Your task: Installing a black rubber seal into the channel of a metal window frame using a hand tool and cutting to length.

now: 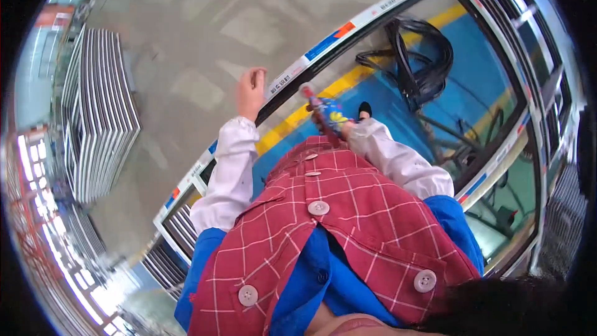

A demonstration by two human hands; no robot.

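Note:
My bare left hand (250, 92) is at the outer side of a white window frame (373, 15), right beside its long bar. Its fingers are curled together; whether anything is pinched in them is hidden. My right hand (336, 116), in a blue flower-patterned glove, grips a red-handled tool (309, 94) with a small, pale round head. The tool points toward the inner edge of the same bar, where a dark strip (283, 101) runs along the frame. The tool's exact kind is too small to tell.
Inside the frame's outline, a coil of black rubber strip (429, 56) lies over the blue floor (398, 102) with its yellow line. A stack of frames (102, 118) stands at the left. More frames (528, 18) lean at the right. My black shoe (365, 109) shows below.

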